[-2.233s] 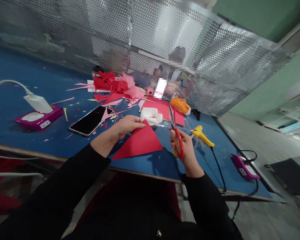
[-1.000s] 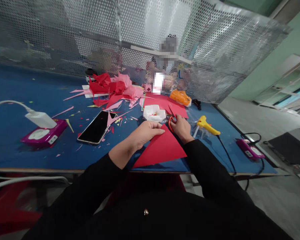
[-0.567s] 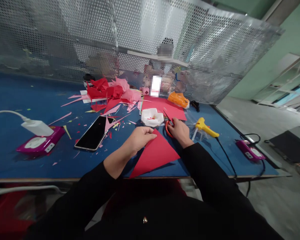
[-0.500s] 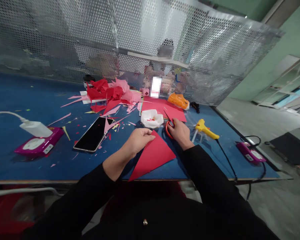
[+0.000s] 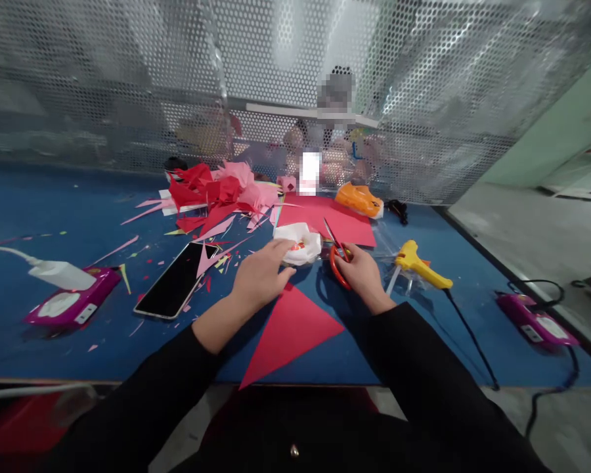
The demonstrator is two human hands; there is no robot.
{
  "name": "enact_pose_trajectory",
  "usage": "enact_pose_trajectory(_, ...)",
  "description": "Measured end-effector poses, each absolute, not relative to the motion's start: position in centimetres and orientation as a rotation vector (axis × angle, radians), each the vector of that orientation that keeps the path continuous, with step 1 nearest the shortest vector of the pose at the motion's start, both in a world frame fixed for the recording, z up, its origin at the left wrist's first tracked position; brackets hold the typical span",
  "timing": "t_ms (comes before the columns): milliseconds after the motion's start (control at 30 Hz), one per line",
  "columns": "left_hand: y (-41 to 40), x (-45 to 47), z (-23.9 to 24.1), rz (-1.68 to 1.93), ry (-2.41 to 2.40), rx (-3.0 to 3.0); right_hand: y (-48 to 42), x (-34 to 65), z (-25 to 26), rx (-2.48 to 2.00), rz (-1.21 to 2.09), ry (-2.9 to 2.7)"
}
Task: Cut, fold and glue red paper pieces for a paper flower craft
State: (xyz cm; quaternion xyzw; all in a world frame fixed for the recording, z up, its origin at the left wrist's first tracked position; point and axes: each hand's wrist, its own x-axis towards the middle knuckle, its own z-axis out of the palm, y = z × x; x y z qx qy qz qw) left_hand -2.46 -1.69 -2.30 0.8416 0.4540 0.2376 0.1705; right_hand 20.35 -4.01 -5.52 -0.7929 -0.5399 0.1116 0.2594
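Note:
A red paper triangle (image 5: pixel 290 328) lies flat on the blue table (image 5: pixel 54 217) near its front edge, with neither hand on it. My left hand (image 5: pixel 262 277) hovers just beyond the triangle's tip, fingers stretched out towards a crumpled white wrapper (image 5: pixel 301 241) and holding nothing. My right hand (image 5: pixel 362 272) is curled on the handles of the red-handled scissors (image 5: pixel 335 259), which rest low on the table with their blades pointing away from me.
A black phone (image 5: pixel 175 289) lies to the left among paper scraps. Behind it is a heap of red and pink paper (image 5: pixel 217 190) and a red sheet (image 5: pixel 347 226). A yellow glue gun (image 5: pixel 418 263), an orange object (image 5: pixel 359 200) and two purple devices (image 5: pixel 66 305) (image 5: pixel 536 318) stand around. A perforated metal screen (image 5: pixel 128 98) closes the far side; a person sits behind it.
My right hand lowered the scissors from upright to the table. My left hand has let go of the red triangle and moved forward towards the white wrapper. The camera tilted down.

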Motion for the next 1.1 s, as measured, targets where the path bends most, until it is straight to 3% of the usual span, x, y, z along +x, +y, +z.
enact_pose_trajectory(533,-1.4,-3.8,-3.5,0.593,1.222,2.659,-3.9,20.7,-5.9,-2.144,0.379,-1.427)
enact_pose_trajectory(800,-1.5,-4.0,-4.1,0.816,1.119,2.815,-3.8,20.7,-6.0,-2.178,0.378,-1.38)
enact_pose_trajectory(1100,-1.6,-3.8,-4.3,0.844,1.101,2.825,-3.9,21.5,-5.8,-1.911,0.569,-1.226)
